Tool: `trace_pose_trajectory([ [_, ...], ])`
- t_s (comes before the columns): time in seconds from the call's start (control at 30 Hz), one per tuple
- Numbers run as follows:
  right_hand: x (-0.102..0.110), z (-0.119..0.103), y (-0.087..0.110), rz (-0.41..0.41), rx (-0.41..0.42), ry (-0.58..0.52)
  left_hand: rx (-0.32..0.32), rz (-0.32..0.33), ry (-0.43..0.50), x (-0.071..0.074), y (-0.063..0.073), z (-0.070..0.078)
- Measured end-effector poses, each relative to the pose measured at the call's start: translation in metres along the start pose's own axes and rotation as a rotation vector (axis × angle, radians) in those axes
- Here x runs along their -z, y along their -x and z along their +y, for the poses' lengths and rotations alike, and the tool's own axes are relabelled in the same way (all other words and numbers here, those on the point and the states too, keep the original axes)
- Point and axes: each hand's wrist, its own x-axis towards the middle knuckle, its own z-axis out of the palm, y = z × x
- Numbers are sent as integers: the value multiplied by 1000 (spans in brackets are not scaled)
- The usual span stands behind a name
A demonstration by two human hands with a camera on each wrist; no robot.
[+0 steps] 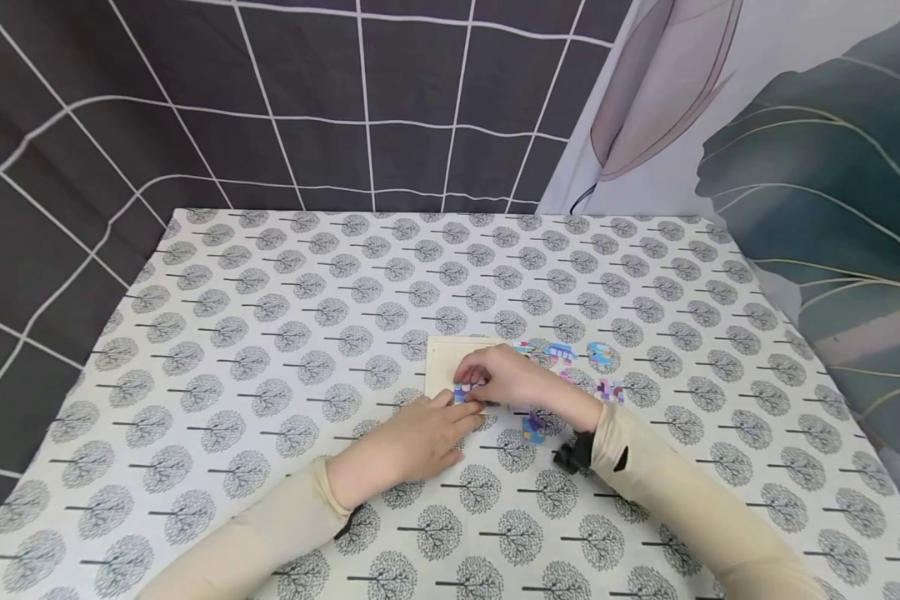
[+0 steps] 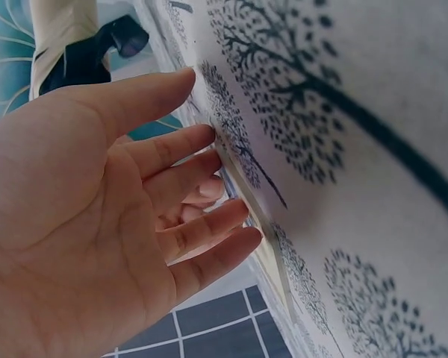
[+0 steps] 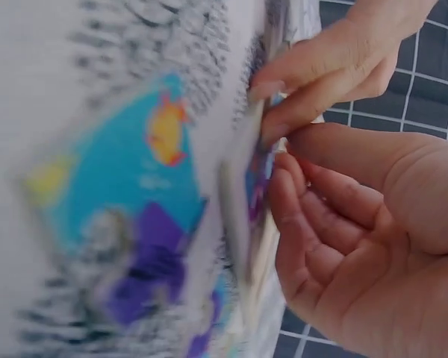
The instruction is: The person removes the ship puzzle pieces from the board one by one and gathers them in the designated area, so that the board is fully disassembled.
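Note:
A cream puzzle tray (image 1: 441, 360) lies flat on the table near its front. Over its right part is my right hand (image 1: 508, 377), thumb and fingers curled around a small purple-and-blue puzzle piece (image 1: 461, 393) at the tray's surface. My left hand (image 1: 422, 437) reaches in from the left, its fingertips at the tray's near edge beside that piece. In the left wrist view its fingers (image 2: 201, 231) are extended, and the palm holds nothing. The right wrist view shows both hands' fingertips close together over the tray's side (image 3: 235, 216); the fingers partly hide the piece.
Several loose puzzle pieces lie right of the tray, among them a blue one (image 1: 598, 355), a striped blue one (image 1: 561, 352) and a pink-and-purple one (image 1: 611, 389). Nearer the front is a blue piece with an orange fish (image 3: 127, 156). A tree-patterned cloth (image 1: 307, 283) covers the table.

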Motion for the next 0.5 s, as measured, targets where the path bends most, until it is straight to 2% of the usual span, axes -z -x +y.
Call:
trace_pose_trajectory([
  [0.2, 8, -11, -12, -118, -122, 76, -10, 8, -37, -1, -1, 1],
  [0.33, 11, -13, -16, -167, -169, 65, -10, 4, -19, -1, -1, 1],
  [0.5, 7, -4, -13, -131, -93, -3, -4, -16, 8, 2, 0, 1],
])
